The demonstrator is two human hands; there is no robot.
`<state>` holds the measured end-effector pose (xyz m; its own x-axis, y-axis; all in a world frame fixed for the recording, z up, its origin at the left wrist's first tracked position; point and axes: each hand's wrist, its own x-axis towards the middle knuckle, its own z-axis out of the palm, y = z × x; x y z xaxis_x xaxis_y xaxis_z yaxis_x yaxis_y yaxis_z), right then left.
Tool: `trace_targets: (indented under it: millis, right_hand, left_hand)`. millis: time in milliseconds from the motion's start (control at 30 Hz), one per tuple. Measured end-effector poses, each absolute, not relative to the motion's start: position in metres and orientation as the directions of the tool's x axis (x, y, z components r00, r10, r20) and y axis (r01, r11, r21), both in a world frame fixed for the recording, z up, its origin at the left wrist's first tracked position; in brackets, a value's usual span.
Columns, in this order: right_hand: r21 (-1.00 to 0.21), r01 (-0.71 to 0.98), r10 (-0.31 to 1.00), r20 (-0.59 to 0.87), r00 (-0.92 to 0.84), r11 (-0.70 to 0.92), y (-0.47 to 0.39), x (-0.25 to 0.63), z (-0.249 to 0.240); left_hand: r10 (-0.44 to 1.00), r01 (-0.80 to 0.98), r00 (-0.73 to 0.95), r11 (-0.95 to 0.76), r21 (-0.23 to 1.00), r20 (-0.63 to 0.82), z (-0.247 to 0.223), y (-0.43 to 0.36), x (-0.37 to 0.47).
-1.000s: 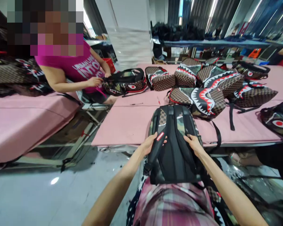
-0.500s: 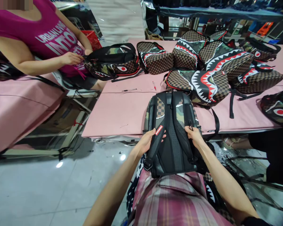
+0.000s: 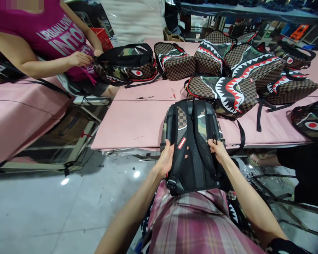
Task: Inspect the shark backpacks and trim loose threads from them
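A black-backed backpack (image 3: 193, 165) with checkered and camouflage panels leans against the table edge in front of my lap, its shoulder straps facing me. My left hand (image 3: 167, 158) is wrapped around the left shoulder strap (image 3: 178, 160), near a small red label (image 3: 182, 143); its fingertips show past the strap's inner edge. At the right strap, my right hand (image 3: 217, 150) is closed on small dark thread snips (image 3: 214, 137), their two thin points upward. Most of the snips is hidden in the fingers.
On the pink-covered table (image 3: 132, 130) are several shark-mouth backpacks (image 3: 225, 93), a pen (image 3: 145, 97) and a red-and-white pen (image 3: 173, 93). A co-worker (image 3: 66, 38) at the left handles another backpack (image 3: 127, 65). Someone's dark-clothed leg (image 3: 294, 165) is at the right.
My left hand has shifted slightly, its thumb moving off the red label toward the pack's left side. The backpack has turned a little. My right hand keeps its grip by the right strap.
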<state>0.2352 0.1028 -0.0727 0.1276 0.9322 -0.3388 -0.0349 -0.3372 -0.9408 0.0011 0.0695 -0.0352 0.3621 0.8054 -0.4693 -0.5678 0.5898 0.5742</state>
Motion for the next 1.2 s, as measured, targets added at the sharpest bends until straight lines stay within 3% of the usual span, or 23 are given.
trace_targets:
  millis: [300, 400, 500, 600, 733, 867, 967, 1067, 1200]
  right_hand:
    - [-0.919, 0.077, 0.922, -0.384, 0.049, -0.386, 0.067, 0.249, -0.051]
    - [-0.887, 0.197, 0.903, -0.430, -0.016, -0.418, 0.051, 0.263, -0.041]
    - [-0.890, 0.271, 0.919, -0.392, -0.043, -0.367, 0.042, 0.273, -0.039]
    - [-0.906, 0.325, 0.943, -0.318, -0.098, -0.271, 0.043, 0.274, -0.043]
    - [-0.910, 0.334, 0.944, -0.303, -0.130, -0.246, 0.051, 0.270, -0.048]
    - [-0.921, 0.247, 0.936, -0.335, -0.107, -0.301, 0.054, 0.267, -0.048]
    - [-0.927, 0.104, 0.932, -0.361, 0.017, -0.361, 0.061, 0.264, -0.041]
    - [-0.945, -0.099, 0.929, -0.326, 0.176, -0.312, 0.086, 0.260, -0.027]
    - [-0.906, -0.346, 0.940, -0.310, 0.144, -0.246, 0.146, 0.263, -0.017]
  left_hand:
    - [0.783, -0.476, 0.301, 0.618, 0.626, -0.545, -0.031, 0.048, -0.005]
    - [0.811, -0.250, 0.175, 0.585, 0.771, -0.558, -0.032, 0.028, -0.010]
    - [0.887, 0.070, 0.072, 0.451, 0.890, -0.455, -0.033, 0.011, -0.018]
    - [0.930, 0.327, 0.046, 0.331, 0.885, -0.364, -0.033, 0.007, -0.025]
    - [0.941, 0.388, 0.055, 0.287, 0.876, -0.333, -0.036, 0.018, -0.031]
    - [0.970, 0.377, 0.005, 0.223, 0.899, -0.243, -0.037, 0.032, -0.038]
    - [0.977, 0.395, -0.094, 0.212, 0.894, -0.190, -0.028, 0.048, -0.040]
    - [0.976, 0.462, -0.217, 0.121, 0.878, -0.021, -0.017, 0.079, -0.035]
    - [0.977, 0.575, -0.179, 0.008, 0.818, 0.115, -0.029, 0.127, -0.026]
